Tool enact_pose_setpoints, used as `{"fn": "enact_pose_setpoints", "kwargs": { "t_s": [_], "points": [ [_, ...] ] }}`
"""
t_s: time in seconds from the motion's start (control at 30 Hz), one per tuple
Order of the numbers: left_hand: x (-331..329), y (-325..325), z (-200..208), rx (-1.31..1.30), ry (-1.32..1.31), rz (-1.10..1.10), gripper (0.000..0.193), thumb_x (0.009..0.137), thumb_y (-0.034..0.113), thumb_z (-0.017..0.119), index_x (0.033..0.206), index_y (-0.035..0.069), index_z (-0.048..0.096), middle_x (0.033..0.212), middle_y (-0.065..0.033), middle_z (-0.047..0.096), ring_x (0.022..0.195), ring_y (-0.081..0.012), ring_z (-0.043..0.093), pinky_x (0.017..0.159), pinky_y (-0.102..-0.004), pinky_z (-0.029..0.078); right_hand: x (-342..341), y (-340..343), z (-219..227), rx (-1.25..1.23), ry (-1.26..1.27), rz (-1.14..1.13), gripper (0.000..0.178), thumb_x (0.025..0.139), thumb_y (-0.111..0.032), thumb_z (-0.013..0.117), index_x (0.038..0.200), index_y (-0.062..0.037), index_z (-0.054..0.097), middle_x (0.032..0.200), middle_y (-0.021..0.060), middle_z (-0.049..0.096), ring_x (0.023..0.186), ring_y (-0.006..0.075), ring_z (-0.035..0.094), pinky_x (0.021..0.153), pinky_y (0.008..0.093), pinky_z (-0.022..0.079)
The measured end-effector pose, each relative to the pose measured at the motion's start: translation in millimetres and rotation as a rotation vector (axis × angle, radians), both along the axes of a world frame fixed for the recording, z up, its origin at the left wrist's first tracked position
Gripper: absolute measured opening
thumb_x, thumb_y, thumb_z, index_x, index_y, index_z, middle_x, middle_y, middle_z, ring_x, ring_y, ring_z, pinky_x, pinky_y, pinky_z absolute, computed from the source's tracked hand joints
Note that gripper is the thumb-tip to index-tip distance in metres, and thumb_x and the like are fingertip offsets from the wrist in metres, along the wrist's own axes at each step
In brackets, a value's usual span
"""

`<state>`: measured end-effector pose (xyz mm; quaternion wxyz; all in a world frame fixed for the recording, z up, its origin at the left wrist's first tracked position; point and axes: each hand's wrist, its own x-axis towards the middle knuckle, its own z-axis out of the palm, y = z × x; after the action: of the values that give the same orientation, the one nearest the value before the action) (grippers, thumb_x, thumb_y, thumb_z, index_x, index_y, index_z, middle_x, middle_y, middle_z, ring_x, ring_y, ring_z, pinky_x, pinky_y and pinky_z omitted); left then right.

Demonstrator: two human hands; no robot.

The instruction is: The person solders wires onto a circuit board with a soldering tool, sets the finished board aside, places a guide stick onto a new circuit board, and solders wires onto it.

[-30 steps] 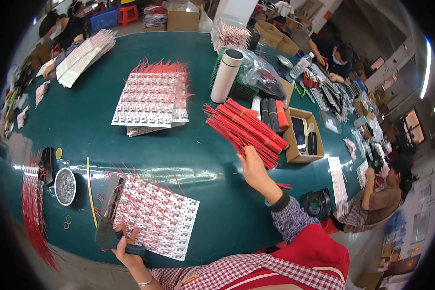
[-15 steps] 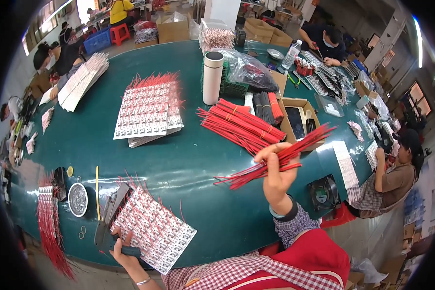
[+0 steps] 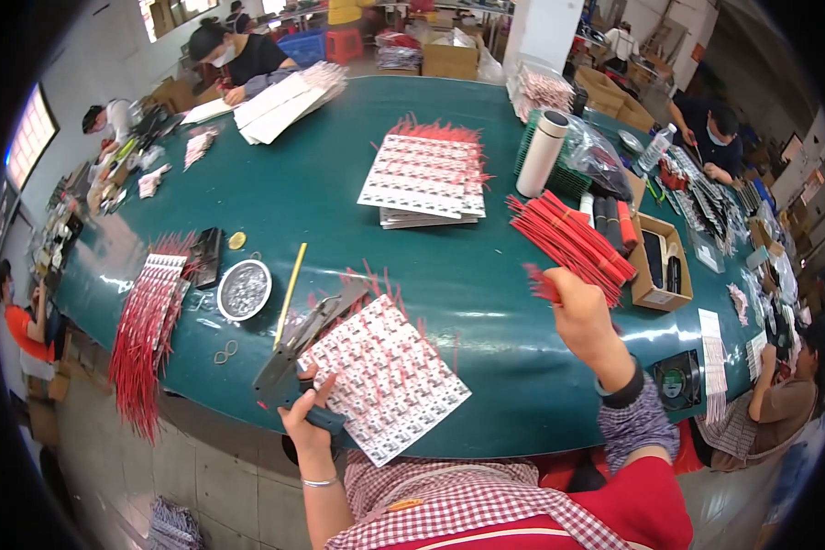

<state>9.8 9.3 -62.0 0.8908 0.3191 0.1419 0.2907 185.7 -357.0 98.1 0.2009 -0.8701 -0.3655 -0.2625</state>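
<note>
My right hand [image 3: 582, 312] is closed around a bunch of red wires [image 3: 543, 282], raised above the table. Only the ends of the bunch stick out past the fist, slightly blurred. My left hand [image 3: 310, 417] grips a dark-handled tool [image 3: 325, 420] at the near edge of a white circuit board panel [image 3: 385, 380]. Short red wires rise from that panel, and its upper left edge lies against a long grey metal piece [image 3: 316, 321]. How the grey piece joins the handle is hidden. A thick banded bundle of red wires [image 3: 573, 240] lies beyond my right hand.
A bowl of small metallic bits [image 3: 245, 290] and a yellow strip [image 3: 291, 293] lie left of the panel. Wired panels [image 3: 151, 312] hang over the near-left edge. Farther off are stacked panels [image 3: 422, 179], a flask [image 3: 542, 154], an open carton [image 3: 660, 291] and a black fan [image 3: 676, 379].
The view has swung left, so the scene sits farther right. The red wires in my right hand, fanned out broadly before, now show only as short ends. My left hand keeps its hold.
</note>
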Motion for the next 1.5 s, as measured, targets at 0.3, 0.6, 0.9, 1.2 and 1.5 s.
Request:
{"fn": "enact_pose_setpoints", "kwargs": {
  "t_s": [0.3,0.6,0.9,1.2,1.5],
  "points": [
    [-26.0,-10.3,6.4,-0.084,-0.014,-0.13,0.055,0.077,-0.005,0.064,0.13,0.005,0.056,0.111,-0.0138,0.067,0.119,-0.0328,0.06,0.1,-0.064,0.051,-3.9,35.2,-57.0,-1.34,0.084,-0.109,0.012,0.075,-0.016,0.074,0.086,-0.0115,0.073,0.083,-0.0022,0.068,0.08,0.0201,0.069,0.056,0.0374,0.05],
    [-50.5,-56.0,7.6,0.021,0.146,-0.296,0.058,0.078,-0.004,0.069,0.133,0.004,0.053,0.112,-0.0148,0.068,0.121,-0.0332,0.06,0.11,-0.0592,0.044,-25.1,37.0,-80.7,-1.065,0.094,-0.074,0.011,0.077,-0.011,0.067,0.085,-0.0083,0.061,0.073,0.0053,0.063,0.07,0.0211,0.067,0.056,0.0333,0.051],
    [-24.9,-81.4,11.0,0.138,0.136,-0.378,0.063,0.08,-0.005,0.062,0.141,0.002,0.047,0.119,-0.0158,0.066,0.137,-0.034,0.048,0.117,-0.0637,0.035,-77.7,21.8,-68.2,-0.722,0.2,-0.329,0.011,0.078,-0.009,0.067,0.081,-0.0081,0.057,0.085,0.0074,0.059,0.071,0.0194,0.066,0.05,0.0336,0.054],
    [-1.2,-104.6,7.5,0.171,0.164,-0.328,0.064,0.08,-0.007,0.061,0.142,-0.001,0.045,0.122,-0.0192,0.064,0.131,-0.0329,0.053,0.118,-0.0602,0.034,-60.8,31.4,-108.6,-0.668,0.021,-0.172,0.019,0.075,-0.013,0.065,0.09,-0.0025,0.064,0.09,0.0055,0.048,0.08,0.0167,0.055,0.053,0.0278,0.051],
    [-12.2,-74.0,68.8,0.465,0.429,-0.425,0.049,0.084,-0.006,0.067,0.132,-0.006,0.056,0.115,-0.0152,0.066,0.1,-0.0229,0.066,0.077,-0.0346,0.058,-44.9,33.9,-144.7,-0.119,0.107,-0.134,0.038,0.073,0.0,0.064,0.111,0.0029,0.067,0.09,0.0073,0.055,0.077,0.0207,0.059,0.054,0.0302,0.049]
  ]
}}
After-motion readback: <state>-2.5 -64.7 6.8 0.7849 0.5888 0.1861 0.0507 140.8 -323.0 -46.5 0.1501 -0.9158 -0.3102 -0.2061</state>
